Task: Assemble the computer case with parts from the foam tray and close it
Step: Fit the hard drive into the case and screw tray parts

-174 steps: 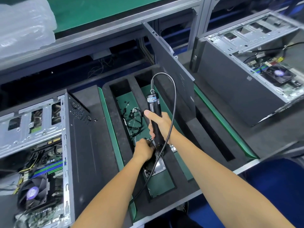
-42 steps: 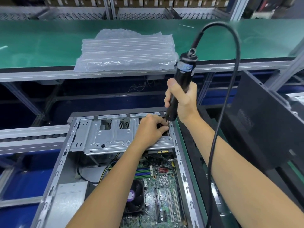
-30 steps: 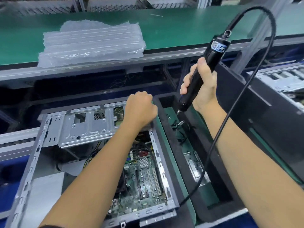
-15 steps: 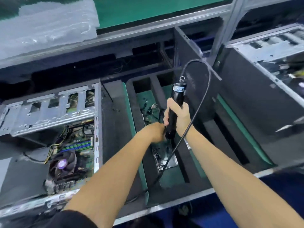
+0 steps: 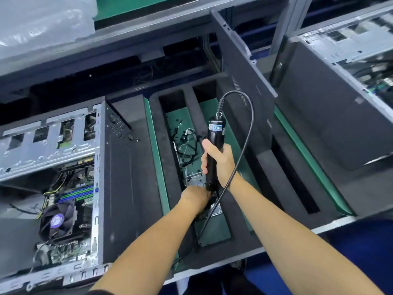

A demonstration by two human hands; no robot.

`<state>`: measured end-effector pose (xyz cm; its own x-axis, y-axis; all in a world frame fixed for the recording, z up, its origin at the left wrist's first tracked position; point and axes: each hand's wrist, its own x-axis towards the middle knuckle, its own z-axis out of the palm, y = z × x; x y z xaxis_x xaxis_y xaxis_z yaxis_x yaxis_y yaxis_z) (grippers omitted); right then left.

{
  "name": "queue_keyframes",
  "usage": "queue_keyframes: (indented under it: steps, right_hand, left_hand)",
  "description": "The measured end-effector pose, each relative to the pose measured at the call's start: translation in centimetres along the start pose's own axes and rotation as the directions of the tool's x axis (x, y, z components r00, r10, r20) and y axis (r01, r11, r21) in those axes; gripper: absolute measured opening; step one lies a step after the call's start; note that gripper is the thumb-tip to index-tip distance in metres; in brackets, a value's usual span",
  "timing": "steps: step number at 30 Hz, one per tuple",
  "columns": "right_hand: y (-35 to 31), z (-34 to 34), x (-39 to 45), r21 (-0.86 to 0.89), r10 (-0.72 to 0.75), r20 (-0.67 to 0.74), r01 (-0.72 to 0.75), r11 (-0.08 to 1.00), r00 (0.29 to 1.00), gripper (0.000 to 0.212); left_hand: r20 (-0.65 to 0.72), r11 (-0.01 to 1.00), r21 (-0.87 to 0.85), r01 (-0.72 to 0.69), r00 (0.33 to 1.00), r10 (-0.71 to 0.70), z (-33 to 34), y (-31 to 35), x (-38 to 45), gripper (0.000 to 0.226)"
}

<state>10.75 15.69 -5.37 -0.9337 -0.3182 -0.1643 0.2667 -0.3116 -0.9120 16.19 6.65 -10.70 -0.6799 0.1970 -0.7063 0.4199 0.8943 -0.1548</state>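
Since half a second ago both hands have stayed over the middle slot of the foam tray (image 5: 240, 211), the left one sinking a little nearer the person, and the view has shifted so the open computer case (image 5: 110, 188) sits further right in the picture.

That case lies on its side at the left, its open face up, its long axis running away from the person; its drive cage is at the far end and its fan (image 5: 57, 220) nearer. Just to its right, the black foam tray has long slots running the same way. A dark side panel (image 5: 244, 67) stands on edge in the tray, beyond the hands.

In the middle slot lie a metal bracket (image 5: 192, 177) and a tangle of wires (image 5: 187, 143).

The right hand (image 5: 219, 165) grips the black electric screwdriver (image 5: 213, 158), fingers wrapped round its barrel, held nearly upright with the tip down into the slot and the cord end away from the person. The left hand (image 5: 194, 199) is curled knuckles-up at the tip; I cannot tell whether it holds anything.
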Motion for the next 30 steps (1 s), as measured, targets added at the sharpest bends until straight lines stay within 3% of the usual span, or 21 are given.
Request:
queue_keyframes:
  steps: [4, 7, 14, 18, 22, 25, 30]
  right_hand:
    - [0.3, 0.3, 0.3, -0.029, 0.012, 0.012, -0.012, 1.000, 1.000, 0.043]
    - [0.3, 0.2, 0.5, -0.042, 0.019, 0.003, -0.019, 0.999, 1.000, 0.042]
    - [0.2, 0.1, 0.5, -0.045, 0.027, -0.007, -0.027, 0.999, 1.000, 0.042]
    - [0.0, -0.2, 0.3, -0.052, 0.013, -0.014, -0.014, 0.999, 1.000, 0.044]
    - [-0.4, -0.5, 0.2, -0.067, -0.026, -0.024, 0.024, 0.997, 0.999, 0.047]
    - [-0.7, -0.7, 0.1, -0.058, -0.041, -0.049, 0.038, 0.998, 0.998, 0.047]
    - [-0.9, -0.8, -0.4, -0.066, -0.058, -0.050, 0.055, 0.996, 0.997, 0.048]
  left_hand:
    - [0.009, 0.997, 0.039, -0.069, 0.998, 0.069, -0.1, -0.3, 0.6, 0.028]
    - [-0.115, 0.997, 0.036, -0.064, 0.991, 0.068, -0.1, -0.6, 0.4, 0.030]
    - [-0.096, 0.982, -0.182, -0.050, 0.995, 0.033, -0.1, -0.9, 0.5, 0.029]
    - [-0.085, 0.878, -0.476, 0.039, 0.992, -0.090, -0.7, -1.5, 0.6, 0.027]
    - [-0.059, 0.712, -0.693, 0.109, 0.977, -0.207, -1.8, -2.1, 0.6, 0.024]
    - [-0.024, 0.696, -0.702, 0.151, 0.972, -0.235, -2.3, -2.5, 0.5, 0.012]
    - [-0.025, 0.692, -0.707, 0.145, 0.973, -0.230, -2.2, -2.3, 0.5, 0.015]
